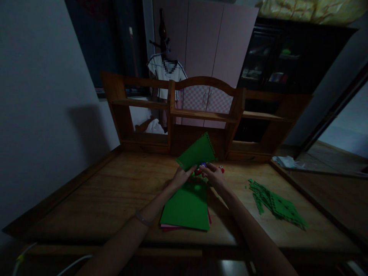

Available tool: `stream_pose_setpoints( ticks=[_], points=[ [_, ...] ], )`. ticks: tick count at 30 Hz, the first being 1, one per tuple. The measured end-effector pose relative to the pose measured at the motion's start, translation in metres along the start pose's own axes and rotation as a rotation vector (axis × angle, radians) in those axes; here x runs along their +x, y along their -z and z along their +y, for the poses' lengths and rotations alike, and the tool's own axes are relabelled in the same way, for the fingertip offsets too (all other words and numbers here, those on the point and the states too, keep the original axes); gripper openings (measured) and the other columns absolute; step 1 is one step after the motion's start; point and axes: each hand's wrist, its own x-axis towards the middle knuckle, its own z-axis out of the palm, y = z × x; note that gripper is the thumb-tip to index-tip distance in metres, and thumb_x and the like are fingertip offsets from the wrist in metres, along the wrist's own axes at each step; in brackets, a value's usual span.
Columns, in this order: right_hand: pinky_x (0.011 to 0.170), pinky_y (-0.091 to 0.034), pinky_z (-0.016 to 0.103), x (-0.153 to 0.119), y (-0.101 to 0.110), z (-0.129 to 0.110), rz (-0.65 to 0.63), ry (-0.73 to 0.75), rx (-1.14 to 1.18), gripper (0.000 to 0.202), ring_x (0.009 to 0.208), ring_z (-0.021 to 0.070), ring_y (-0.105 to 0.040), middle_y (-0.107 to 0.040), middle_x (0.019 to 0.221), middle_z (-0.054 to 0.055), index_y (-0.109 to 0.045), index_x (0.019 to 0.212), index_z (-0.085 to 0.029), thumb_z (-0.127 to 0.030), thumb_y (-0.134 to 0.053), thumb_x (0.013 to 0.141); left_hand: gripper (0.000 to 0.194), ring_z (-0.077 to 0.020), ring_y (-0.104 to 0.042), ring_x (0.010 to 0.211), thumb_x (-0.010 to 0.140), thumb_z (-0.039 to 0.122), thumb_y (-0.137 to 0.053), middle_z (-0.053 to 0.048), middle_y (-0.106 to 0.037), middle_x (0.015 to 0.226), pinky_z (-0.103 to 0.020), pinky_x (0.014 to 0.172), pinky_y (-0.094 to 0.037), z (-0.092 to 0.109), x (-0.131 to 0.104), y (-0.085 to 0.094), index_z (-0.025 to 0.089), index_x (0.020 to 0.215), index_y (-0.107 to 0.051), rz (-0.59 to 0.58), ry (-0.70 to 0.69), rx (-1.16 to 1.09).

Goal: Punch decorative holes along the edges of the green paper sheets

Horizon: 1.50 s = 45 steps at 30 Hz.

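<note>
A green paper sheet (197, 151), with rows of small holes along its edges, is raised at a tilt over the table. My left hand (181, 177) grips its lower edge between thumb and fingers. Close by on the right, my right hand (214, 175) has its fingers curled at a small purple thing (203, 165), whose kind is too dark and small to make out. Between the hands lies a small red object (197, 171), partly hidden, among green scraps. Below them rests a stack of green paper (186, 207) with pink and red sheets showing underneath.
On the right of the wooden table (115, 195) lies a pile of punched green sheets and strips (276, 203). Another small red object (221, 169) sits just beyond my right hand. A wooden shelf unit (201, 114) stands along the table's back edge.
</note>
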Motion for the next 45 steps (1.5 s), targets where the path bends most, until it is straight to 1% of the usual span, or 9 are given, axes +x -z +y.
stream_pose_setpoints(
  ticks=[4, 8, 16, 20, 26, 31, 39, 42, 45],
  points=[
    [0.053, -0.036, 0.024, -0.0003, -0.0006, -0.0002, 0.015, -0.003, -0.046, 0.037, 0.059, 0.0128, -0.053, -0.061, 0.067, 0.001, -0.066, 0.077, -0.017, -0.052, -0.073, 0.066, 0.041, -0.0228, -0.056, 0.118, 0.078, 0.049, -0.062, -0.005, -0.067, 0.115, -0.038, 0.106, -0.037, -0.0026, 0.0012, -0.0002, 0.021, 0.108, -0.067, 0.009, 0.004, 0.014],
    [0.052, -0.036, 0.024, -0.0022, -0.0028, -0.0021, 0.010, -0.026, -0.018, 0.039, 0.056, 0.0120, -0.052, -0.060, 0.064, 0.000, -0.065, 0.077, -0.017, -0.053, -0.073, 0.065, 0.045, -0.0234, -0.058, 0.114, 0.077, 0.050, -0.063, -0.006, -0.067, 0.117, -0.039, 0.105, -0.038, -0.0047, 0.0021, 0.0006, 0.020, 0.110, -0.066, 0.027, 0.017, 0.025],
    [0.050, -0.036, 0.023, -0.0023, -0.0035, -0.0023, 0.009, -0.042, 0.036, 0.038, 0.054, 0.0109, -0.051, -0.058, 0.063, -0.001, -0.064, 0.076, -0.017, -0.051, -0.075, 0.064, 0.039, -0.0224, -0.055, 0.119, 0.078, 0.047, -0.062, -0.006, -0.069, 0.110, -0.038, 0.105, -0.037, -0.0027, 0.0019, 0.0003, 0.020, 0.105, -0.068, 0.007, 0.000, 0.053],
    [0.052, -0.037, 0.023, 0.0005, -0.0029, 0.0004, 0.020, -0.031, 0.034, 0.037, 0.056, 0.0112, -0.052, -0.060, 0.065, -0.001, -0.065, 0.076, -0.017, -0.050, -0.075, 0.064, 0.041, -0.0220, -0.054, 0.119, 0.079, 0.047, -0.062, -0.006, -0.067, 0.116, -0.038, 0.106, -0.037, -0.0020, 0.0016, -0.0001, 0.019, 0.108, -0.066, 0.014, -0.016, 0.030],
    [0.052, -0.038, 0.023, -0.0010, -0.0046, -0.0014, 0.011, -0.044, 0.050, 0.039, 0.057, 0.0122, -0.053, -0.062, 0.067, 0.001, -0.064, 0.076, -0.017, -0.052, -0.076, 0.061, 0.041, -0.0214, -0.053, 0.121, 0.080, 0.046, -0.061, -0.006, -0.068, 0.114, -0.038, 0.108, -0.035, -0.0009, 0.0022, 0.0010, 0.020, 0.112, -0.064, -0.018, -0.048, 0.030],
    [0.049, -0.037, 0.023, -0.0043, -0.0055, -0.0057, 0.012, -0.063, 0.044, 0.038, 0.056, 0.0126, -0.053, -0.060, 0.065, 0.000, -0.065, 0.080, -0.018, -0.051, -0.075, 0.063, 0.043, -0.0220, -0.052, 0.123, 0.077, 0.046, -0.063, -0.005, -0.068, 0.114, -0.038, 0.107, -0.035, -0.0014, 0.0032, 0.0006, 0.021, 0.112, -0.064, 0.003, -0.021, 0.035],
    [0.051, -0.037, 0.023, -0.0032, -0.0033, -0.0031, 0.016, -0.038, 0.013, 0.037, 0.056, 0.0117, -0.051, -0.058, 0.063, -0.001, -0.063, 0.073, -0.018, -0.051, -0.075, 0.063, 0.043, -0.0234, -0.056, 0.117, 0.078, 0.046, -0.062, -0.006, -0.068, 0.114, -0.039, 0.106, -0.036, -0.0013, 0.0021, 0.0016, 0.021, 0.113, -0.064, -0.020, -0.030, 0.066],
    [0.051, -0.037, 0.023, -0.0033, -0.0026, -0.0021, 0.022, -0.027, -0.009, 0.039, 0.056, 0.0123, -0.052, -0.060, 0.064, 0.000, -0.065, 0.076, -0.018, -0.053, -0.074, 0.064, 0.044, -0.0230, -0.056, 0.117, 0.078, 0.046, -0.063, -0.006, -0.068, 0.114, -0.039, 0.106, -0.037, -0.0008, 0.0020, 0.0012, 0.021, 0.114, -0.064, -0.024, -0.035, 0.051],
    [0.050, -0.037, 0.024, -0.0029, -0.0032, -0.0014, 0.027, -0.024, -0.016, 0.041, 0.054, 0.0131, -0.052, -0.059, 0.060, 0.000, -0.064, 0.073, -0.018, -0.057, -0.074, 0.062, 0.044, -0.0223, -0.055, 0.119, 0.077, 0.045, -0.063, -0.006, -0.068, 0.113, -0.038, 0.106, -0.038, -0.0009, 0.0020, 0.0004, 0.021, 0.114, -0.064, -0.010, -0.019, 0.050]
  ],
)
